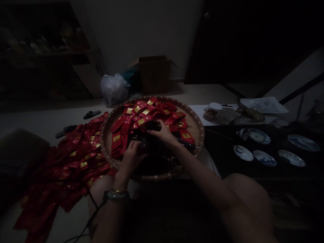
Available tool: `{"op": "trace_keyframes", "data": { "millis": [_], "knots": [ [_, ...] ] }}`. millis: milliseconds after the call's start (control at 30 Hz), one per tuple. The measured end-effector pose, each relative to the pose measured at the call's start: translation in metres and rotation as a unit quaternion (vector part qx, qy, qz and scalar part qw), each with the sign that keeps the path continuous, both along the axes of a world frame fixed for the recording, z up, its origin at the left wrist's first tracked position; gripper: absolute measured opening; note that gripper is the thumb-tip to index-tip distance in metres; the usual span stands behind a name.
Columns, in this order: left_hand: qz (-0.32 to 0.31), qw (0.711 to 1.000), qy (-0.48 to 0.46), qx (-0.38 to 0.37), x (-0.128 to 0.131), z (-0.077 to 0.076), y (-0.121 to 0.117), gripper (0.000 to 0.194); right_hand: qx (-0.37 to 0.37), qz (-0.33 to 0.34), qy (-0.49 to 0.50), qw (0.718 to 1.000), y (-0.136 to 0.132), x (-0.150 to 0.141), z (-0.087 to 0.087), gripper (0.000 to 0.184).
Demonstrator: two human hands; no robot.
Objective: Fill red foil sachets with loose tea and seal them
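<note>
A round woven bamboo tray (197, 118) stands in front of my knees, filled with small red packets (141, 111) with gold labels. Over the tray's near half lies a dark mass (157, 158), too dim to identify. At its left side my left hand (131, 157) has its fingers curled against something dark and rounded. Farther in, my right hand (164, 134) bends its fingers over a dark edge by the packets. What either hand grips is lost in shadow. Beside my right forearm is a dark, slender tool (186, 143) with a pale cord.
Many red packets (83, 158) cover the floor at left, near dark slippers (92, 114). Behind the tray are a white plastic bag (114, 88) and an open cardboard box (155, 76). Blue-and-white dishes (264, 158) and a lidded jar (213, 111) are at right.
</note>
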State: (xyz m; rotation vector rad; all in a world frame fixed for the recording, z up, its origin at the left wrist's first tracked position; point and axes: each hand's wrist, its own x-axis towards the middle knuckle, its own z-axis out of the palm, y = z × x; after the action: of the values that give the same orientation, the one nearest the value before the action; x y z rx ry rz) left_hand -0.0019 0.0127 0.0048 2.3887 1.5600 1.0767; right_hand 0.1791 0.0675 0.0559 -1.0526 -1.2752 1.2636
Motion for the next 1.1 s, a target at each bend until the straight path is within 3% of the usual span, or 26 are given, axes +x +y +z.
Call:
{"op": "trace_keyframes", "data": {
  "millis": [233, 467, 767, 933, 1100],
  "knots": [
    [0.023, 0.998, 0.057, -0.007, 0.006, 0.006, -0.008, 0.038, 0.130, -0.093, -0.160, 0.974, -0.015, -0.018, -0.001, 0.048],
    [0.037, 0.999, 0.024, -0.016, 0.004, 0.002, -0.008, 0.032, 0.175, 0.068, -0.289, 0.939, -0.024, -0.007, -0.003, 0.038],
    [-0.096, 0.991, -0.084, -0.046, 0.001, 0.003, -0.005, 0.009, 0.135, 0.246, -0.408, 0.869, -0.006, 0.012, 0.020, 0.024],
    [-0.111, 0.983, -0.125, -0.079, 0.000, 0.007, -0.004, 0.007, 0.119, 0.205, -0.463, 0.854, -0.008, 0.003, 0.029, 0.034],
    [-0.093, 0.981, -0.149, -0.079, -0.003, 0.002, -0.002, 0.009, 0.142, 0.171, -0.458, 0.861, -0.021, 0.000, 0.033, 0.044]
  ]
}}
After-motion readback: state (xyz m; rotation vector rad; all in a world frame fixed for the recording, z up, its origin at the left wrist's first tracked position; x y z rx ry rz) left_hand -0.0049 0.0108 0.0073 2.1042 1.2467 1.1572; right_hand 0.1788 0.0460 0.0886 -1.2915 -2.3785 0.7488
